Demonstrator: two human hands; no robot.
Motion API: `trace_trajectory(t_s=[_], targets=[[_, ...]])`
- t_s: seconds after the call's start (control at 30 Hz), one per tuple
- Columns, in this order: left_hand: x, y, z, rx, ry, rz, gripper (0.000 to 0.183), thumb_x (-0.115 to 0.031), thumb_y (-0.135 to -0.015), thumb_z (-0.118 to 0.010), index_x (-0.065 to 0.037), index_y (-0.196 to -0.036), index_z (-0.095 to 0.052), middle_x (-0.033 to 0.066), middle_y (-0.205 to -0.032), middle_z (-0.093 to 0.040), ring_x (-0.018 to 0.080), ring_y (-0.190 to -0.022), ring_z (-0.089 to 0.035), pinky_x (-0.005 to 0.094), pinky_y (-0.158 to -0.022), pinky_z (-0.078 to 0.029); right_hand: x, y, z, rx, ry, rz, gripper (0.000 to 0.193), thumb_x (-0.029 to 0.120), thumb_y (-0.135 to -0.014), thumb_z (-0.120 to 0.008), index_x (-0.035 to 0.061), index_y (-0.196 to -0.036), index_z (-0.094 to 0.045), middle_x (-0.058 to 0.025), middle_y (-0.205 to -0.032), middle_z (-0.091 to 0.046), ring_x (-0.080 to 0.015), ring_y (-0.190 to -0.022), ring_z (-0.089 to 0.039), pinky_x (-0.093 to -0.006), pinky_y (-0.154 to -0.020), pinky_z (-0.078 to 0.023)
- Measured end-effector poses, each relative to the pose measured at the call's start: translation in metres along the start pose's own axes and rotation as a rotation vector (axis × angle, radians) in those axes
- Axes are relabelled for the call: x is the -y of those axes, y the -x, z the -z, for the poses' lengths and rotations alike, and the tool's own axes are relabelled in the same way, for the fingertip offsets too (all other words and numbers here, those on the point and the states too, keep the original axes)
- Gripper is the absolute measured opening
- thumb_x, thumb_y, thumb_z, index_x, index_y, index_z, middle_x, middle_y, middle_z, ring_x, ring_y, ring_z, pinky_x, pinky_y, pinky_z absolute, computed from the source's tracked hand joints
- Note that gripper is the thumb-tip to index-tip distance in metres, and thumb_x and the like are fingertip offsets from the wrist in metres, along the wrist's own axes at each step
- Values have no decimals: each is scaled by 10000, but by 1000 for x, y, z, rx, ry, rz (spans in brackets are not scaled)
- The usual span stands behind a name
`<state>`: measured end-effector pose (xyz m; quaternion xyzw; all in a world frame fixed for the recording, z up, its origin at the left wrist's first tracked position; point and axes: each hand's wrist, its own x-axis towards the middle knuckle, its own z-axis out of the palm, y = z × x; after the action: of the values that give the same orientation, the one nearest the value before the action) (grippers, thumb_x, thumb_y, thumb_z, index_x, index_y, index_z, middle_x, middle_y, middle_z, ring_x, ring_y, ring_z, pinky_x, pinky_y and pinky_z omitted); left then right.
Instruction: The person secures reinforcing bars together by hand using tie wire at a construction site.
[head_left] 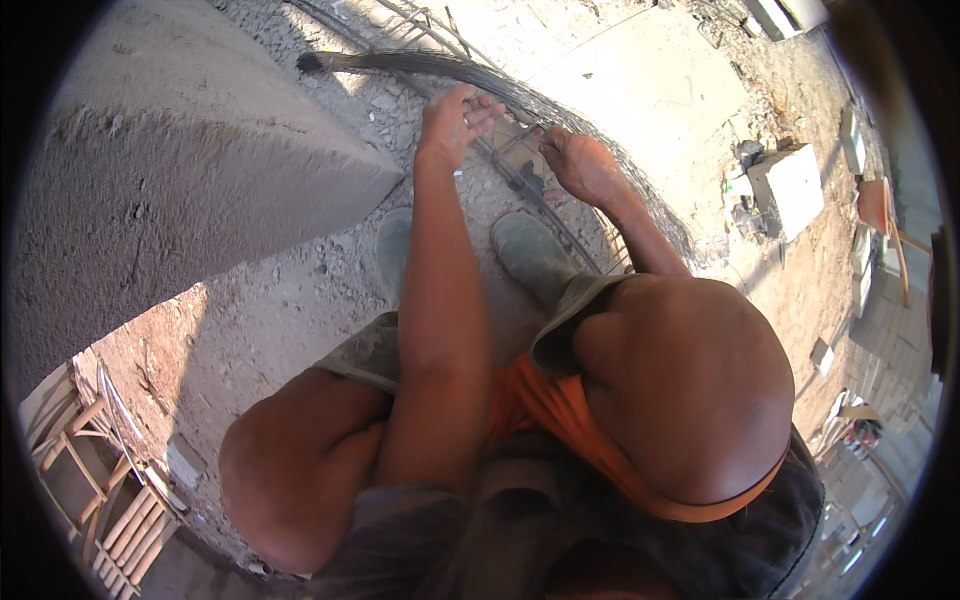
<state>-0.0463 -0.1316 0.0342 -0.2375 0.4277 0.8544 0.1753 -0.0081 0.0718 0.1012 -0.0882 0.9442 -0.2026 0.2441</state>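
Observation:
I squat on dusty ground and look down over my knees and grey boots (530,250). My left hand (455,122) reaches forward to a long cage of steel bars (560,120) lying on the ground, fingers curled near a bar. My right hand (580,165) is closed around the bars or a thin tie wire just right of it; what sits in its fist is too small to tell. A bundle of dark thin wire (400,65) lies beyond my left hand.
A large grey concrete block (190,170) rises at the left. Wooden frames (100,480) lie at the lower left. A white box (795,185) and rubble sit at the right, with a pale concrete slab (650,90) beyond the bars.

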Motion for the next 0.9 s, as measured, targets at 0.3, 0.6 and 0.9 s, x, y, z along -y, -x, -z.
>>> trace_trajectory(t_s=[0.3,0.6,0.9], targets=[[-1,-2,-17,7,367,-72,192,-211,-970,-334,-51,-935,-435,274,-1254,-539,385,-1174,-548,458,-961,-454,-67,66,18,302,-369,-178,248,245,-963,-514,12,-955,-597,-74,-821,-659,-152,-753,-620,-328,-745,-487],[35,8,-47,112,374,28,376,-442,-981,-427,-70,-1007,-477,180,-1208,-601,341,-1202,-523,485,-1026,-395,-95,75,3,84,-497,-14,240,226,-935,-478,40,-904,-628,-86,-839,-665,-201,-779,-622,-359,-743,-490],[133,53,-102,268,307,136,432,-478,-963,-448,-57,-1024,-526,126,-1105,-543,318,-1209,-464,498,-1055,-321,-105,63,19,95,-421,-321,322,255,-938,-522,-10,-1099,-608,-128,-951,-686,-221,-908,-669,-310,-789,-531]])
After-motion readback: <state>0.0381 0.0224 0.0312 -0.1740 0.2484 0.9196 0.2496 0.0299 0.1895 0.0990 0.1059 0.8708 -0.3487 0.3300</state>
